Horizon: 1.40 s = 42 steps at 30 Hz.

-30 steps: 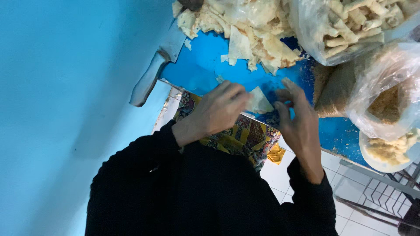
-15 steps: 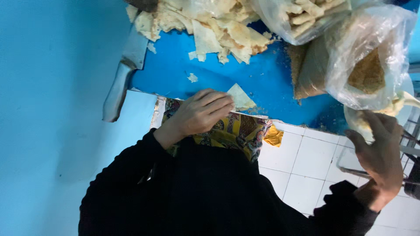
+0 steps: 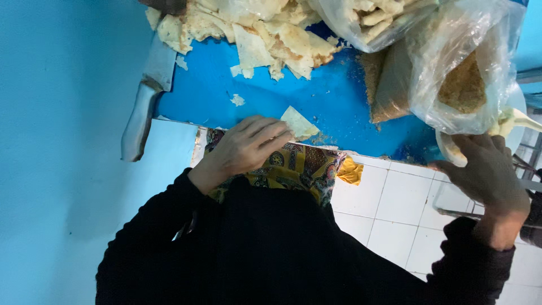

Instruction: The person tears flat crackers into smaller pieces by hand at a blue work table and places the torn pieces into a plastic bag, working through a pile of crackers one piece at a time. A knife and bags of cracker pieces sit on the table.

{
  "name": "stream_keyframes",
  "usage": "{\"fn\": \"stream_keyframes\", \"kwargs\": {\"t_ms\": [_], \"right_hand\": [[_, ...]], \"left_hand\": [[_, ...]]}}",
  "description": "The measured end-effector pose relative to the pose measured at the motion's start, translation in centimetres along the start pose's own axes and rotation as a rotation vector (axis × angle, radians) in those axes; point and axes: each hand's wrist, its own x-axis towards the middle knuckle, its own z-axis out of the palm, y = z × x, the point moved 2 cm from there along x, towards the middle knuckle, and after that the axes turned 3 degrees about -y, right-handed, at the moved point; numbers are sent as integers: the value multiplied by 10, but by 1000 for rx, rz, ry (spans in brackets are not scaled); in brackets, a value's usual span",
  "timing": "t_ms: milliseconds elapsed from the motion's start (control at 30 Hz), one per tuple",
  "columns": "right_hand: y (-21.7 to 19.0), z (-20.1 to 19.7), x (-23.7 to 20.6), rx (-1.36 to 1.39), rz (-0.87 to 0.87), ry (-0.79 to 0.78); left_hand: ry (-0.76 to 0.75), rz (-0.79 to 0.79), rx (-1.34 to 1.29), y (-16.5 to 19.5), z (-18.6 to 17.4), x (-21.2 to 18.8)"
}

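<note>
My left hand [image 3: 244, 148] rests at the near edge of the blue table [image 3: 339, 107], its fingers pinching a pale triangular piece of pastry sheet [image 3: 299, 123]. My right hand [image 3: 486, 175] is out at the table's right end, below a clear bag of brown crumbs [image 3: 460, 85]. Its thumb and fingers are curled on the rim of a white plate [image 3: 451, 155], and a white spoon [image 3: 518, 118] sticks out of the plate behind the hand. Both arms are in black sleeves.
A heap of torn pastry sheets [image 3: 254, 31] lies at the table's far side, next to a clear bag of rolled pastries [image 3: 372, 17]. A grey-handled cleaver [image 3: 141, 121] lies at the left end. A patterned cloth [image 3: 293, 166] covers my lap above white floor tiles [image 3: 389, 209].
My right hand left the pastry piece, swung out to the right and took the plate's rim. My left hand stayed on the piece at the table edge.
</note>
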Motion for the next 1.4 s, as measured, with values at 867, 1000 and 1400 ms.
{"fn": "stream_keyframes", "kwargs": {"t_ms": [867,1000,1400], "right_hand": [[-247,-119,47,-242,-612,590],[-237,-115,50,-28,-600,547],[-248,-114,46,57,-667,543]], "left_hand": [[67,54,9,-8,10,-19],[92,26,-11,-7,11,-21],[81,21,2,-4,0,-16]]}}
